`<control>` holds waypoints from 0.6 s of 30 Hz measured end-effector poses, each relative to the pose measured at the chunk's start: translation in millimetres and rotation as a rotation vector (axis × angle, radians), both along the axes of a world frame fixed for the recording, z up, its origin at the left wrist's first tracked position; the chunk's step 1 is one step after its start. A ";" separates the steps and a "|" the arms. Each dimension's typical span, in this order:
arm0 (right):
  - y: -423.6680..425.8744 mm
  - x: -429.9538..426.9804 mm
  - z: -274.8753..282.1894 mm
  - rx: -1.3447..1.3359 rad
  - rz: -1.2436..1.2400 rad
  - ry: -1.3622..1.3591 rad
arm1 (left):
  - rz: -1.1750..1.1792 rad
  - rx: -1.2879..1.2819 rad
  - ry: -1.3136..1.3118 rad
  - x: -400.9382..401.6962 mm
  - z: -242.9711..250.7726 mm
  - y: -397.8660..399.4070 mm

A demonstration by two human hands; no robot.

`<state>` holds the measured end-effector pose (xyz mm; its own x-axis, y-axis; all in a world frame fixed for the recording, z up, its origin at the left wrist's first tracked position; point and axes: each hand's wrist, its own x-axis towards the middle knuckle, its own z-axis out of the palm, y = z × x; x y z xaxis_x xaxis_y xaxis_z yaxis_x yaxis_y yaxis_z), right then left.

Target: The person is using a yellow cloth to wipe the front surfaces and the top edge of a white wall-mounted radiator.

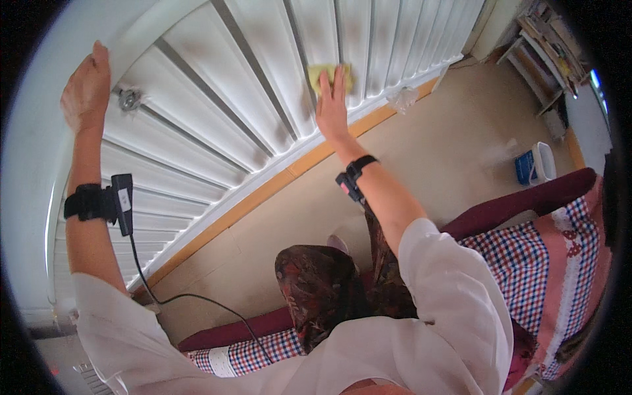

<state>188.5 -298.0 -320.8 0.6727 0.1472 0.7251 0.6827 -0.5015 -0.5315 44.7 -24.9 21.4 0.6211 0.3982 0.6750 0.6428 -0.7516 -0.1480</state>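
Under the fingers of my right hand (332, 108) a yellow-green cloth (316, 79) lies pressed against the slats of a white slatted panel (256, 64). My left hand (88, 89) is at the panel's upper left edge, against the pale surface there; its fingers look curled, and whether it grips the edge cannot be told. Close to its right, a round clear knob or fitting (130, 100) sits on the panel. Each wrist wears a black strap with a small device, and a black cable runs from the left one.
Below the panel runs an orange-brown baseboard (289, 173) beside the beige floor (414, 143). A clear plastic bag (403, 100) hangs at the panel's lower edge. A blue-and-white tub (535, 165) stands on the right. Behind it is a cluttered shelf (538, 74). Checkered fabric (516, 256) covers the seat.
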 end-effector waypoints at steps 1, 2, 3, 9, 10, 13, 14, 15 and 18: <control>0.9 -8.5 -27.2 -0.014 -0.003 0.063 | 0.005 0.008 0.011 -2.8 3.1 -1.6; 1.1 -13.8 -51.0 -0.035 -0.011 0.124 | 0.000 0.026 -0.029 -2.7 3.1 -2.8; 2.7 -17.6 -73.3 -0.037 -0.013 0.134 | -0.008 0.040 -0.070 -0.3 0.3 -3.0; 4.3 -29.3 -114.3 -0.134 -0.139 0.306 | -0.040 0.070 -0.104 -2.6 -1.6 6.0; -1.4 -31.2 -116.6 -0.135 -0.141 0.306 | -0.055 0.070 -0.105 -4.0 -1.9 4.4; -30.7 -28.5 -114.8 -0.247 -0.084 0.459 | 0.012 0.090 -0.033 1.2 0.0 1.0; -44.9 -23.4 -110.3 -0.418 0.058 0.760 | -0.007 0.032 -0.043 2.2 -2.4 -5.7; -60.7 -14.2 -101.3 -0.597 0.180 1.054 | -0.022 -0.010 -0.035 10.2 -8.5 -10.8; -53.6 -27.4 -39.3 -0.135 0.066 0.705 | -0.019 -0.037 -0.033 2.9 -1.3 -15.4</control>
